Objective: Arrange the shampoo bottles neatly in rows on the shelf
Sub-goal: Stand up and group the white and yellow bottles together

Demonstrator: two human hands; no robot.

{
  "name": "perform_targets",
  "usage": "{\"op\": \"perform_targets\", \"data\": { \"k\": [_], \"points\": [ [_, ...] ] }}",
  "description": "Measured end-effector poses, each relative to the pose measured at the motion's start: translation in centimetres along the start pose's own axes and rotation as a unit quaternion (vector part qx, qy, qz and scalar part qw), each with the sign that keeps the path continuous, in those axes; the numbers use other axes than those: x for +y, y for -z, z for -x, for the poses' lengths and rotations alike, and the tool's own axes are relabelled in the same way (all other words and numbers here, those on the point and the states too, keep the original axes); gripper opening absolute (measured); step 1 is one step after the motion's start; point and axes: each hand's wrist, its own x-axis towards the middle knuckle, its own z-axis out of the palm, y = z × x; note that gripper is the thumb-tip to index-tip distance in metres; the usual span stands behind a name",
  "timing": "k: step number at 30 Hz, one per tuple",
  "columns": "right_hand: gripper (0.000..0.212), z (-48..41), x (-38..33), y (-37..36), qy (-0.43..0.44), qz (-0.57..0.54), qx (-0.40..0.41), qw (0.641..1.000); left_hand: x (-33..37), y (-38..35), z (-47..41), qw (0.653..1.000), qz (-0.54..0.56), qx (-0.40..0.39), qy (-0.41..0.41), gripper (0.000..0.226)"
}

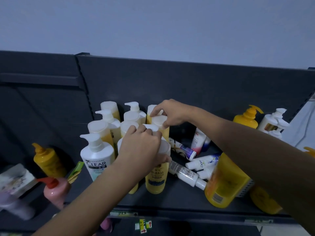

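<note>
Roughly ten white-capped yellow plastic shampoo bottles (98,128) stand rowed, left hand (141,147) and right hand (170,114) each gripping one's cap (small white tubes (186,174) lie toppled, unsorted).

You're in a shop, facing a toiletries display. The shelf (179,200) is dark metal retail racking, with a flat back panel (187,86), a slotted upright (83,82) and a label strip (122,214) along its front edge. The stock says the same: many matching yellow bottles (156,182), plus branded Clear (98,161) and Dove (202,162) ones. Below the edge you can see a sticker (144,225) with 2 red arrows.
</note>
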Motion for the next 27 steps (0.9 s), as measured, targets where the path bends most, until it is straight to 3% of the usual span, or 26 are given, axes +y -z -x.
{"op": "perform_targets", "data": {
  "k": [5, 9, 13, 16, 20, 24, 27],
  "points": [
    [0.053, 1.0, -2.0, 1.7, 0.015, 0.072, 0.034, 0.997, -3.6, 1.2, 0.9, 0.998, 0.067, 0.008, 0.004, 0.083],
    [0.034, 2.5, -5.4, 3.6, 0.039, 0.059, 0.067, 0.995, -10.7, 2.4, 2.2, 0.995, 0.088, 0.039, 0.026, 0.057],
    [0.024, 4.0, -9.2, 2.9, 0.042, 0.018, 0.028, 0.999, -16.5, 1.6, 3.5, 0.996, 0.064, -0.038, 0.041, 0.041],
    [0.031, 4.6, -11.9, 1.2, 0.045, 0.006, 0.001, 0.999, -18.0, 0.5, 4.3, 0.989, 0.104, -0.091, 0.043, 0.039],
    [0.058, 4.8, -14.3, -0.9, 0.035, 0.067, -0.061, 0.995, -18.2, -1.4, 4.7, 0.973, 0.217, -0.065, 0.053, 0.031],
    [0.064, 4.8, -15.6, -3.1, -0.008, 0.181, 0.008, 0.983, -18.7, -1.8, 5.1, 0.97, 0.236, -0.029, 0.058, 0.025],
    [0.059, 4.7, -16.6, -4.7, -0.04, 0.193, 0.037, 0.98, -19.1, -1.7, 5.8, 0.969, 0.237, -0.02, 0.072, 0.019]
  ]
}}
